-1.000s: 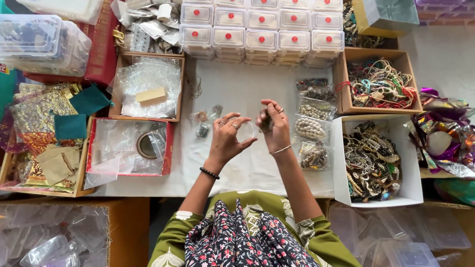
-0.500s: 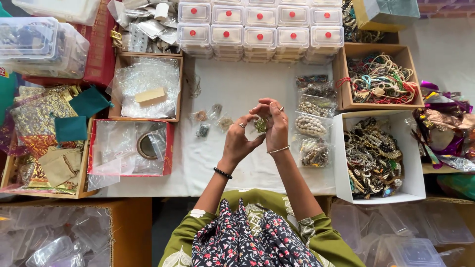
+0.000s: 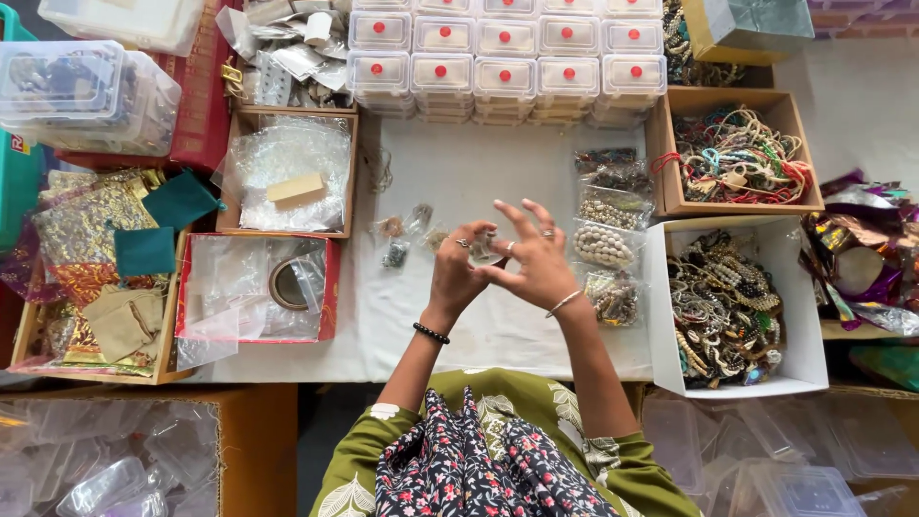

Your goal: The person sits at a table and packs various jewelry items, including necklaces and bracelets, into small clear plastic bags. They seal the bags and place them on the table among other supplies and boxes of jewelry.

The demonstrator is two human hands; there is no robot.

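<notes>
My left hand (image 3: 458,273) and my right hand (image 3: 531,260) meet above the white table, fingertips together on a small clear plastic pouch (image 3: 484,250) with something small inside. The right hand's outer fingers fan upward; it wears rings and a thin bangle. A black bead bracelet circles my left wrist. Several tiny filled pouches (image 3: 402,235) lie on the cloth just left of my hands. Bags of beads (image 3: 603,244) lie right of them.
A white box of mixed bracelets (image 3: 661,316) stands at the right, a brown box of bangles (image 3: 670,163) behind it. Stacked clear cases with red dots (image 3: 498,57) line the back. Left are a red tray with tape (image 3: 249,287), a brown tray of plastic bags (image 3: 287,172) and fabric pouches (image 3: 86,258).
My hands came together from apart and shifted slightly left; both now pinch the small pouch, and the right hand's fingers have spread.
</notes>
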